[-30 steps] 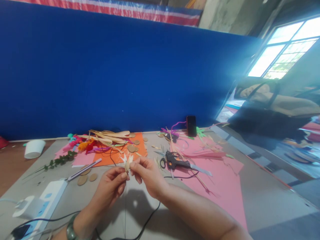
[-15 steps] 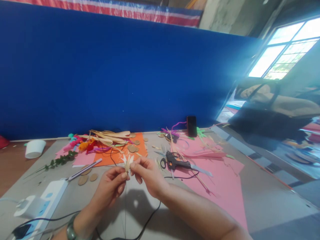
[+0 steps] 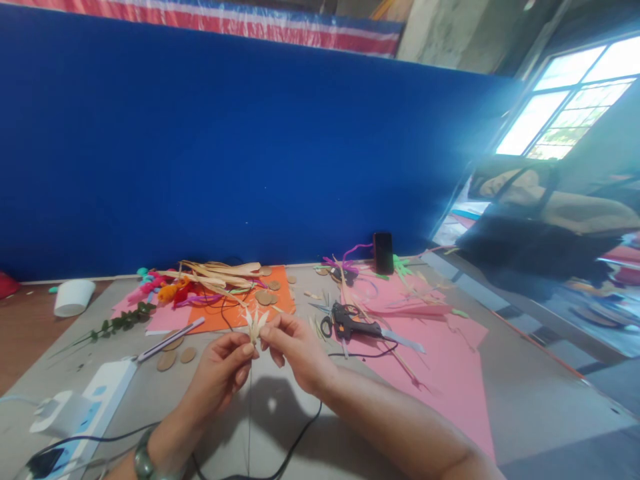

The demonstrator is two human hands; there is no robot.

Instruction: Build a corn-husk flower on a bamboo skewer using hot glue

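Note:
Between my hands is a small cream flower (image 3: 255, 323) with pointed petals, its thin wire-like stem hanging down toward the table's near side. My left hand (image 3: 225, 367) pinches the flower's base between thumb and fingers. From the other side my right hand (image 3: 295, 350) is closed on the flower's right edge, thumb against forefinger. Both hands are held above the table, their fingertips almost touching. The fingers partly cover the lower part of the flower.
To the right, a black glue gun (image 3: 353, 325) and scissors (image 3: 326, 325) lie by pink paper (image 3: 430, 373). Dried husk strips (image 3: 220, 272) rest on orange paper (image 3: 210, 320). A power strip (image 3: 107, 393), pen-like tool (image 3: 170, 340), leafy sprig (image 3: 123, 321) and white cup (image 3: 74, 297) are left. A phone (image 3: 383, 253) stands behind.
The flower's petals look more fanned out and upright than before. Both hands keep the same grip and place.

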